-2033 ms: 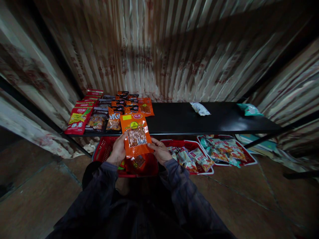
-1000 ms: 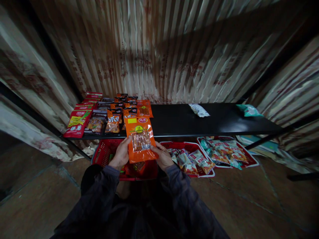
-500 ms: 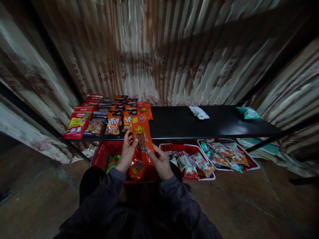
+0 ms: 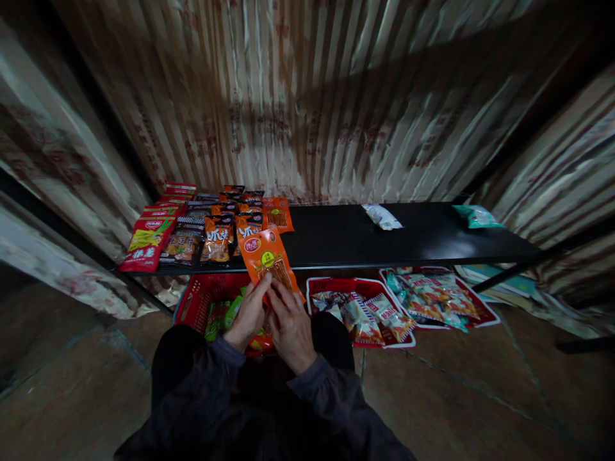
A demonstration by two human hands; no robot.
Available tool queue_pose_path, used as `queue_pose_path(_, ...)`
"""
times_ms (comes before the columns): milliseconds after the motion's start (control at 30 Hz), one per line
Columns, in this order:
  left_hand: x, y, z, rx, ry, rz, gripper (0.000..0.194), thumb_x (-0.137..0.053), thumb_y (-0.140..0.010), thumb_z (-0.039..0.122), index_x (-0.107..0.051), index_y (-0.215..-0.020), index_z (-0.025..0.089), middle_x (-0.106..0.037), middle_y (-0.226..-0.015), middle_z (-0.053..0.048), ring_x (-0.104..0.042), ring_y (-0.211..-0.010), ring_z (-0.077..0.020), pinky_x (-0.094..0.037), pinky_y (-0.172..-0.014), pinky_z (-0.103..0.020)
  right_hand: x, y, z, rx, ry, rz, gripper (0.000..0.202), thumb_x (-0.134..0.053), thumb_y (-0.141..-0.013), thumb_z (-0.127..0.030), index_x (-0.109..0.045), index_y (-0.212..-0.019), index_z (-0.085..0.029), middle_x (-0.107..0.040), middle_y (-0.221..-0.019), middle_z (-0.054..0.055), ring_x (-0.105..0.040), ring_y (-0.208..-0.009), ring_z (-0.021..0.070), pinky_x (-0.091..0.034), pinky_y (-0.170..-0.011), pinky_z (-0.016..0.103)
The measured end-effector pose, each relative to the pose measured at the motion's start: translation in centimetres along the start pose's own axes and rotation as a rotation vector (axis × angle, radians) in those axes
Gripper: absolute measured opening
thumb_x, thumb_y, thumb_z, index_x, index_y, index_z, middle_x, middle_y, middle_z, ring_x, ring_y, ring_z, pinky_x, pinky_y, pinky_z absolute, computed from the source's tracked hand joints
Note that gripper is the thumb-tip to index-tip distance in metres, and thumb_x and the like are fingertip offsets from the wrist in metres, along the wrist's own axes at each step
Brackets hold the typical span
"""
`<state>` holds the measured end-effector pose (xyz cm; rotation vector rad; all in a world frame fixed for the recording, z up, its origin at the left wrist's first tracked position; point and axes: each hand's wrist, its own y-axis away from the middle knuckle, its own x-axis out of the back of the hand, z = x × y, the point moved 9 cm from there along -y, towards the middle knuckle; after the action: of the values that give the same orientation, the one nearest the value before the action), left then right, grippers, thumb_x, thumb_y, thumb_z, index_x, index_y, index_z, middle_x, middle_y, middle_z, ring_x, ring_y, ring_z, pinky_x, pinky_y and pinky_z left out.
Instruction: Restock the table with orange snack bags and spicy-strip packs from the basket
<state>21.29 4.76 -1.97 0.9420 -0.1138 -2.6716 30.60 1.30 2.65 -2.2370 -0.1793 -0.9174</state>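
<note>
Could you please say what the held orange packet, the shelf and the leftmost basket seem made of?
The orange packet: probably plastic film, from its sheen and see-through window.
The shelf: smooth, semi-gloss black, perhaps coated metal or laminate; it reflects softly.
The leftmost basket: likely moulded plastic, from its red, perforated wall.

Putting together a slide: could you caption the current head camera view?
Both hands hold an orange snack packet before a black shelf, with red baskets of snacks below.

The held orange packet's [image 4: 266, 256] lower end is hidden behind the left hand [image 4: 247, 315] and right hand [image 4: 289, 326].
</note>
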Motion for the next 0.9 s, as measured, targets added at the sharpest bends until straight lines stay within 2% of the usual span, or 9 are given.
queue_pose_path(100,1.3,-0.4,0.2,-0.006,0.027,0.103,0.036,-0.073,-0.07,0.036,-0.067,-0.098,0.015,-0.069,-0.108,-0.009,-0.058,-0.111,-0.0248,-0.041,-0.099,-0.036,-0.4,0.3,-0.5,0.021,-0.051,-0.049,0.051,-0.05,-0.083,-0.016,-0.048,-0.134,-0.017,-0.046,-0.14,0.014,-0.044,-0.128,0.0273,-0.038,-0.105,0.049)
queue_pose_path(200,2.2,-1.0,-0.2,0.064,0.055,0.106,0.034,-0.071,-0.072,0.034,-0.066,-0.099,0.014,-0.07,-0.106,-0.01,-0.061,-0.108,-0.0248,-0.044,-0.097,-0.036,0.3,-0.3,0.2,-0.008,-0.219,-0.056,0.046,-0.052,-0.086,-0.024,-0.05,-0.131,-0.021,-0.048,-0.138,0.012,-0.047,-0.126,0.0246,-0.04,-0.104,0.045)
queue_pose_path(333,2.4,-0.7,-0.8,0.202,0.12,0.045,0.031,-0.066,-0.077,0.029,-0.064,-0.104,0.013,-0.07,-0.105,-0.01,-0.062,-0.106,-0.0246,-0.047,-0.094,-0.038,2.9,-2.1,5.4,-0.26,-0.475,0.157,0.035,-0.05,-0.087,-0.034,-0.061,-0.118,-0.022,-0.061,-0.123,0.01,-0.055,-0.116,0.0223,-0.042,-0.101,0.041)
queue_pose_path(400,2.4,-0.2,-1.0,0.264,0.124,0.024,0.03,-0.063,-0.08,0.028,-0.063,-0.106,0.013,-0.071,-0.103,-0.01,-0.063,-0.104,-0.025,-0.048,-0.093,-0.038,2.9,-2.7,8.6,-0.467,-0.618,0.207,0.04,-0.056,-0.082,-0.043,-0.062,-0.115,-0.022,-0.065,-0.117,0.009,-0.06,-0.106,0.023,-0.047,-0.094,0.041)
queue_pose_path(467,2.3,0.3,-1.3,0.324,0.116,0.002,0.029,-0.06,-0.083,0.028,-0.062,-0.107,0.012,-0.071,-0.103,-0.011,-0.064,-0.103,-0.0253,-0.049,-0.092,-0.039,1.8,-3.3,10.3,-0.586,-0.805,0.173,0.044,-0.063,-0.075,-0.048,-0.064,-0.111,-0.022,-0.066,-0.115,0.008,-0.062,-0.103,0.023,-0.048,-0.092,0.04)
queue_pose_path(567,1.8,0.9,-1.9,0.393,0.098,-0.066,0.03,-0.058,-0.084,0.03,-0.063,-0.108,0.012,-0.071,-0.104,-0.011,-0.064,-0.103,-0.0255,-0.049,-0.092,-0.039,0.3,-3.9,10.4,-0.639,-1.026,0.077,0.043,-0.07,-0.068,-0.049,-0.068,-0.102,-0.023,-0.071,-0.104,0.004,-0.065,-0.094,0.0213,-0.049,-0.087,0.036)
queue_pose_path(667,1.7,1.2,-2.3,0.421,0.082,-0.121,0.033,-0.057,-0.084,0.034,-0.063,-0.108,0.012,-0.071,-0.104,-0.012,-0.063,-0.104,-0.026,-0.049,-0.093,-0.04,-0.9,-3.5,10.3,-0.731,-1.145,0.043,0.038,-0.075,-0.061,-0.048,-0.071,-0.087,-0.021,-0.074,-0.085,0.002,-0.066,-0.078,0.0197,-0.051,-0.074,0.032)
queue_pose_path(767,1.9,1.3,-2.2,0.416,0.056,-0.13,0.034,-0.059,-0.083,0.036,-0.064,-0.106,0.012,-0.071,-0.102,-0.012,-0.063,-0.105,-0.0269,-0.048,-0.095,-0.042,-1.4,-2.7,10.7,-0.829,-1.215,0.088,0.037,-0.08,-0.052,-0.045,-0.071,-0.077,-0.019,-0.073,-0.071,0.001,-0.065,-0.066,0.0176,-0.049,-0.065,0.029)
queue_pose_path(900,1.7,1.2,-1.3,0.344,0.046,-0.142,0.031,-0.064,-0.08,0.035,-0.066,-0.1,0.011,-0.071,-0.102,-0.012,-0.061,-0.108,-0.0275,-0.046,-0.098,-0.041,-1.3,-2.4,11.2,-0.879,-1.252,0.197,0.035,-0.083,-0.048,-0.04,-0.071,-0.073,-0.019,-0.072,-0.067,-0.001,-0.064,-0.061,0.0157,-0.049,-0.062,0.028)
